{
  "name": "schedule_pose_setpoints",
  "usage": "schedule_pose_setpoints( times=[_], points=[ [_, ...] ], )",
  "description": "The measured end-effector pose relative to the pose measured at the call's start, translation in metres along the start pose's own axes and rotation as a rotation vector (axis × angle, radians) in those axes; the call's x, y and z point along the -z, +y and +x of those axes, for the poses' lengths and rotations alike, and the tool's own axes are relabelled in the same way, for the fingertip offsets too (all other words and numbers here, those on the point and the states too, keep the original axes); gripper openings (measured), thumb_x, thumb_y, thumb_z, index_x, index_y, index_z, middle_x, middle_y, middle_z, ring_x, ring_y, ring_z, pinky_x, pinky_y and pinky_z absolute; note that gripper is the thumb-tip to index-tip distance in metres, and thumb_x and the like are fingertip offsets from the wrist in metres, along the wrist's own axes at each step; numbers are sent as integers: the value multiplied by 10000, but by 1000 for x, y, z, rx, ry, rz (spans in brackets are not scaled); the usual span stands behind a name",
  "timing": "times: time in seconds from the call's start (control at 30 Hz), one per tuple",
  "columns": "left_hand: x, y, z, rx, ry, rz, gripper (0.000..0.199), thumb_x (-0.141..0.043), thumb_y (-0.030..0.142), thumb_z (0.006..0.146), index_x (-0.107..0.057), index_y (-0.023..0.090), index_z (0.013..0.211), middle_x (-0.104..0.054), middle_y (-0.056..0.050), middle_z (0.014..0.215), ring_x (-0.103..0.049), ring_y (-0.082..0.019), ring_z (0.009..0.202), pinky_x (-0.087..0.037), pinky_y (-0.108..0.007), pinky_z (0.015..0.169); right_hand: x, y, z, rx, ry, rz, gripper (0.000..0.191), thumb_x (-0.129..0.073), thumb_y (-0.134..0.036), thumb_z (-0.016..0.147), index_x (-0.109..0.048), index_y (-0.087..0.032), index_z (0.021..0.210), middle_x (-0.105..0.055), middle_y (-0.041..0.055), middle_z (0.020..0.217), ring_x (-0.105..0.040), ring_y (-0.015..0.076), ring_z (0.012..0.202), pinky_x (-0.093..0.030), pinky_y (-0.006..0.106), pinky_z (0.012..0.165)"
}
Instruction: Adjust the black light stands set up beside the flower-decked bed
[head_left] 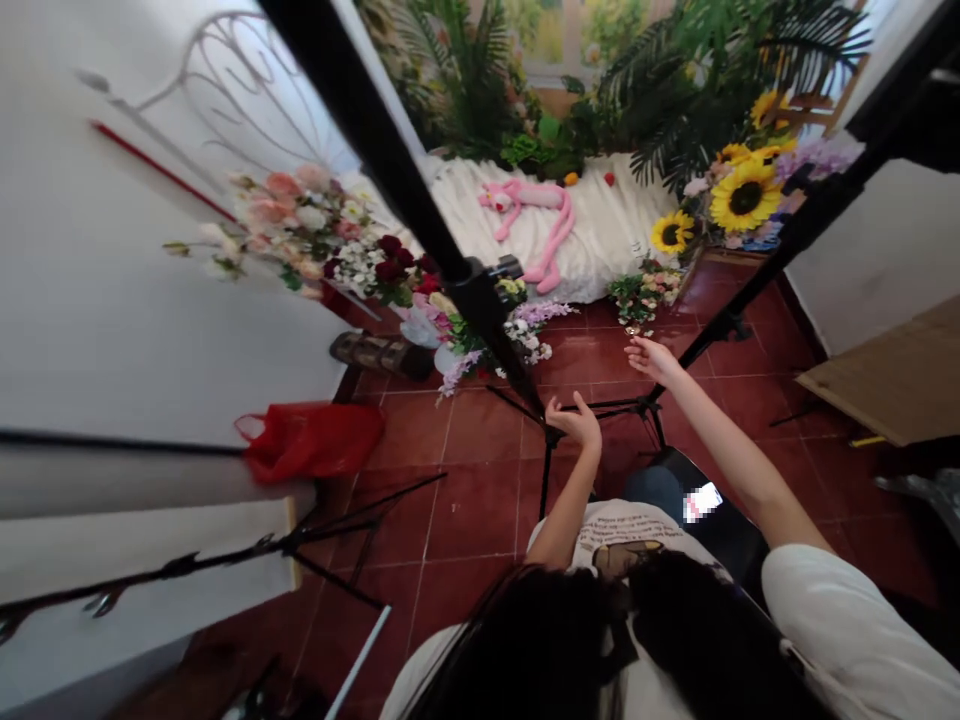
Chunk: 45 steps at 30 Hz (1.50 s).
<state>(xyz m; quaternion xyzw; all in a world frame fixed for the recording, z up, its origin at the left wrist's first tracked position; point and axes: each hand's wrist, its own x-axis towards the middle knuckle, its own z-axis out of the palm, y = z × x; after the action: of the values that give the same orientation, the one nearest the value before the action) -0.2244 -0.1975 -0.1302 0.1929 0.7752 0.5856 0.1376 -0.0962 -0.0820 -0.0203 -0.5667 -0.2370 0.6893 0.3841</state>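
My left hand is raised palm up beside a black tripod pole, its fingers spread and nothing in them. Farther right and forward, my right hand has its fingers drawn together in a pinch. A tiny pale speck shows at those fingertips, too small to name. Just beyond the right hand, a small bunch of pink and cream flowers stands at the edge of a white draped cloth. On that cloth lies a pink plush toy with long limbs.
Tripod legs stand close around both hands. Sunflowers are at the right, pink roses at the left. A red bag sits on the tiled floor. A lit phone rests on a black surface beside my lap.
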Motion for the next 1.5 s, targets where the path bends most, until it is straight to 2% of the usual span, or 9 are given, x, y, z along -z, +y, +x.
schedule_pose_setpoints(
  times=[0.13, 0.3, 0.4, 0.47, 0.63, 0.77, 0.97, 1.3, 1.5],
  points=[
    [-53, 30, -16, -64, -436, -219, 305, -508, 444, 949, -504, 163, 1067, -599, -149, 1124, -634, -193, 1022, -506, -368, 959, 61, -21, -7, 13, 122, 136, 192, -501, -222, 972, -615, -201, 819, -703, -3, 700, -606, 76, 543, -522, 203, 640],
    [-128, 117, -27, -301, -919, -475, 389, -474, 541, 945, -573, 178, 1045, -668, -114, 1065, -651, -168, 994, -498, -349, 957, 112, -34, -25, 43, 154, 299, 246, -465, -260, 976, -599, -223, 774, -698, 8, 718, -595, 100, 553, -518, 220, 633],
    [-164, 166, -44, -410, -1068, -567, 432, -456, 586, 940, -605, 202, 1070, -670, -108, 1138, -637, -170, 1082, -479, -347, 1000, 130, -41, -34, 77, 101, 363, 288, -438, -323, 984, -597, -228, 764, -698, 28, 743, -595, 126, 579, -521, 244, 632],
    [-185, 188, -58, -409, -1156, -592, 470, -452, 620, 928, -622, 205, 1070, -677, -99, 1123, -644, -174, 1066, -496, -336, 967, 138, -46, -39, 83, 59, 395, 334, -422, -400, 990, -595, -225, 764, -692, 38, 744, -595, 142, 595, -515, 258, 624],
    [-218, 199, -82, -320, -1381, -596, 624, -415, 750, 860, -667, 179, 886, -680, -65, 830, -635, -143, 737, -530, -281, 738, 143, -56, -47, 75, -76, 506, 400, -455, -485, 973, -516, -220, 680, -617, 20, 651, -550, 144, 577, -486, 270, 613],
    [-221, 192, -85, -283, -1395, -621, 654, -395, 770, 853, -663, 173, 865, -642, -38, 736, -594, -112, 644, -505, -243, 648, 139, -55, -46, 189, -160, 604, 433, -520, -436, 954, -397, -238, 589, -463, -26, 515, -448, 129, 511, -457, 252, 557],
    [-217, 193, -87, -273, -1351, -623, 644, -404, 773, 847, -638, 174, 819, -627, -36, 714, -585, -109, 620, -491, -245, 625, 139, -57, -38, 222, -192, 661, 472, -571, -361, 936, -305, -250, 562, -302, -65, 438, -319, 105, 439, -390, 211, 434],
    [-219, 192, -95, -326, -1225, -608, 618, -402, 759, 855, -633, 192, 773, -623, -31, 684, -580, -118, 632, -477, -254, 676, 133, -66, -36, 64, -55, 922, 430, -571, -228, 933, -295, -238, 603, -292, -96, 412, -285, 63, 382, -314, 149, 349],
    [-220, 192, -95, -349, -1221, -583, 634, -376, 769, 855, -624, 192, 764, -640, -39, 703, -582, -126, 656, -475, -263, 700, 133, -63, -32, 90, -101, 771, 429, -691, -186, 812, -300, -221, 640, -266, -123, 441, -255, 34, 377, -263, 111, 342]
  ],
)
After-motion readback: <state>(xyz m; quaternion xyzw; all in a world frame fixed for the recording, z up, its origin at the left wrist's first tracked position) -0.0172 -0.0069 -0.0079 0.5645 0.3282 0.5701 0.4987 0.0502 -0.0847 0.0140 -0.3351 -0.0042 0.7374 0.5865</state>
